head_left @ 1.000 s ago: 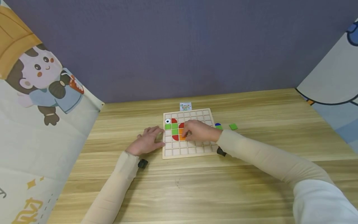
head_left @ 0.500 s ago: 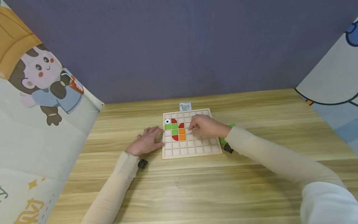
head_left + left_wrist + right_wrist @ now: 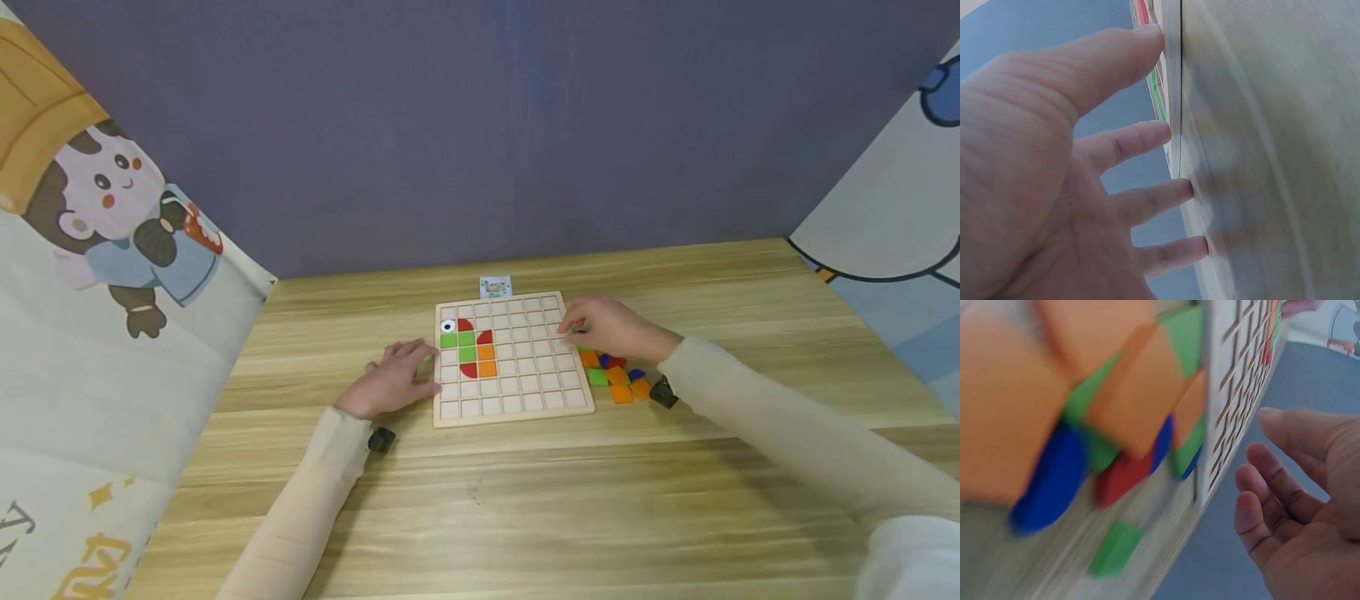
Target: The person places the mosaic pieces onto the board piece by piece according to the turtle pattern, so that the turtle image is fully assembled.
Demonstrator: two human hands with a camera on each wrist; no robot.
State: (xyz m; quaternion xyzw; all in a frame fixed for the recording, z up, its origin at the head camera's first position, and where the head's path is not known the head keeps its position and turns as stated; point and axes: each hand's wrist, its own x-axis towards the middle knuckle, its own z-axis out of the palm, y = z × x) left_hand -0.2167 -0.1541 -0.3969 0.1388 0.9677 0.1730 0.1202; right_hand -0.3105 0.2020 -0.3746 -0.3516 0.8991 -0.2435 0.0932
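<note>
Wooden board [image 3: 522, 387], left hand [image 3: 386, 379] against edge [image 3: 437, 408]

Board [image 3: 522, 364] on table [image 3: 480, 500], just right of left hand [image 3: 387, 380], which touches its edge. Right hand [image 3: 618, 327] at opposite edge, fingertips above board. Placed tiles [image 3: 467, 353] in cells right of left hand, well left of right hand; eye tile [image 3: 447, 327] ahead-right of left hand. Loose tiles [image 3: 618, 377] heaped beside board, on person's side of right hand. Card [image 3: 496, 287] just behind board, ahead-left of right hand. Partition [image 3: 480, 125] behind table, beyond both hands.
</note>
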